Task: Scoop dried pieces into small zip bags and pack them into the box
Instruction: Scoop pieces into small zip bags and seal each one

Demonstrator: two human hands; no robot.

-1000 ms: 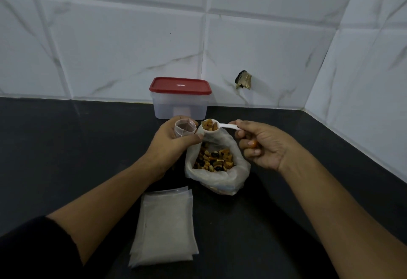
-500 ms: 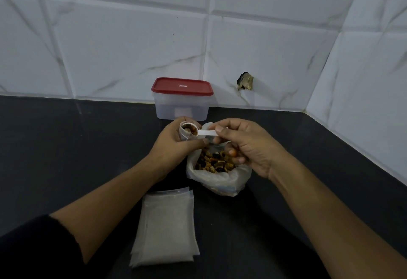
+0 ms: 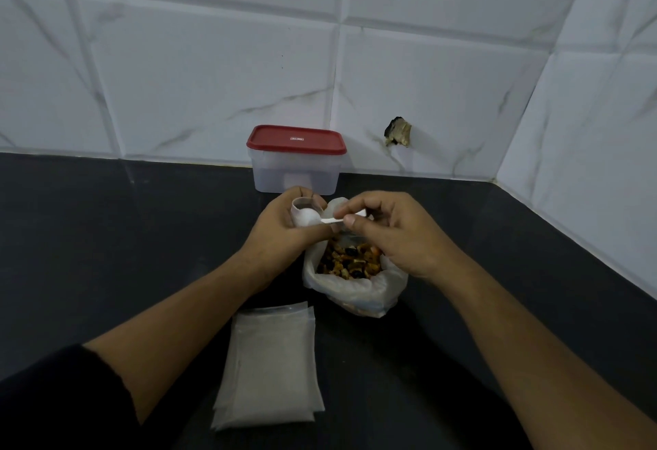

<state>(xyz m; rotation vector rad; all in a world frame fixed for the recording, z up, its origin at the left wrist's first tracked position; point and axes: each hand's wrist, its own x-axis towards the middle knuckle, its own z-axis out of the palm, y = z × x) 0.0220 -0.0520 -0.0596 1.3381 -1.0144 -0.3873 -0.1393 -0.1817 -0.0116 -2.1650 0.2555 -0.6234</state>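
Observation:
My left hand [image 3: 284,232] grips a small zip bag [image 3: 302,205] with its mouth held open upward. My right hand [image 3: 387,232] pinches the handle of a white plastic spoon [image 3: 313,218], whose bowl is turned over at the bag's mouth. Just below my hands an open plastic bag [image 3: 355,289] of dried pieces [image 3: 350,261] in yellow, orange and dark colours sits on the counter. A clear box with a red lid [image 3: 297,159] stands shut against the wall behind them.
A stack of empty zip bags [image 3: 270,368] lies flat on the dark counter [image 3: 106,254] near me, between my forearms. White marble tiles form a wall behind and on the right, with a damaged hole [image 3: 397,132] in it.
My right hand carried the loaded spoon left from above the big bag to the small bag's mouth and tipped it over. My left hand kept holding the small bag.

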